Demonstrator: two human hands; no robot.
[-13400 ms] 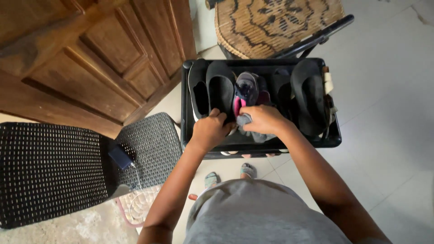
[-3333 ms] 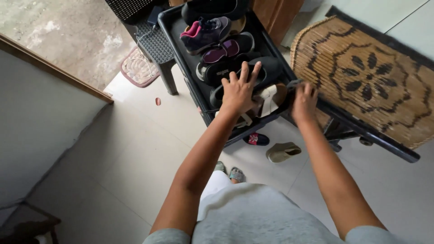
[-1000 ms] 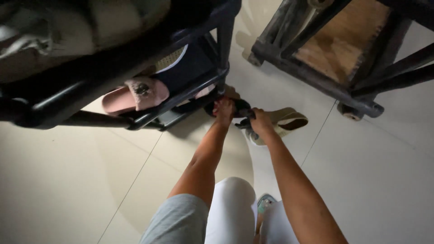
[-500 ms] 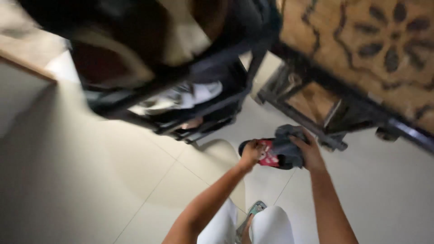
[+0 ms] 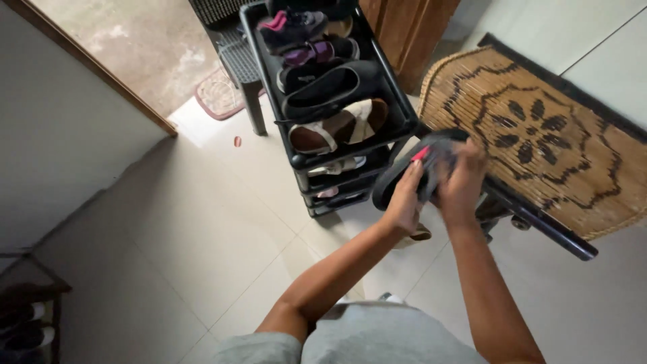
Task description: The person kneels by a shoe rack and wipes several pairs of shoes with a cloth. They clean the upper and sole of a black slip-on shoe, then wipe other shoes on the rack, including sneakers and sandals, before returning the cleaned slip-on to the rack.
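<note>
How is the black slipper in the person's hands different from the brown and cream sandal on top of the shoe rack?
The black slipper is dark with a bit of red showing, while the brown and cream sandal has pale straps over a brown sole. The slipper is held up in the air, tilted, by the left hand and the right hand; the sandal lies flat on the top tier of the black shoe rack, untouched. Both are open footwear.
</note>
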